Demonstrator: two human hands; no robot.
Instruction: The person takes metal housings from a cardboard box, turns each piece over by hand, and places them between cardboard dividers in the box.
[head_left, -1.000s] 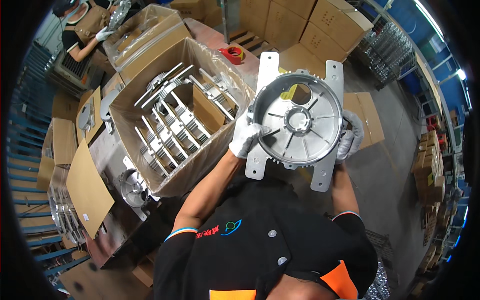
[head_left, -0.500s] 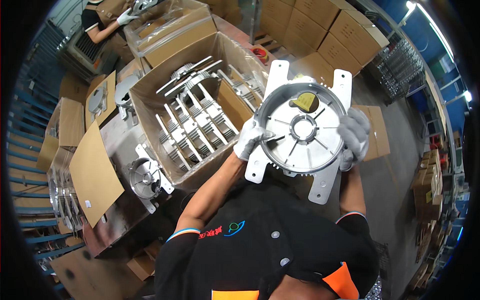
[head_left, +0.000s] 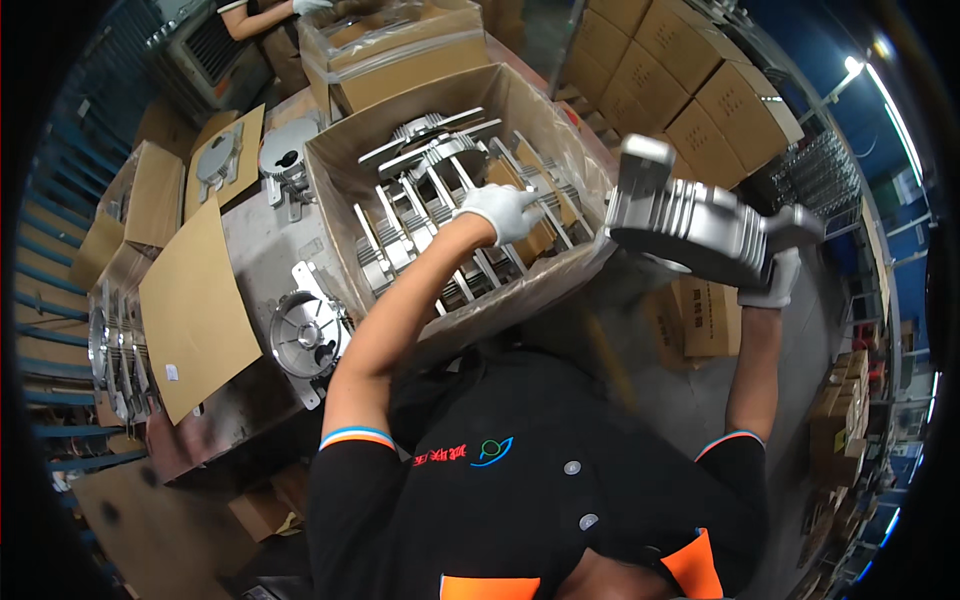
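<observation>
Head view: metal housing (head_left: 690,228) in right grip (head_left: 772,283), mostly leftward.

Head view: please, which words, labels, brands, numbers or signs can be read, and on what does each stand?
Black shirt: red lettering beside a blue-green emblem; wording not copied here.
Carton on floor: dark printed characters, too small to read surely.
Stacked cartons: small printing, unreadable.
Flat cardboard sheet: white label, too small to read.
</observation>
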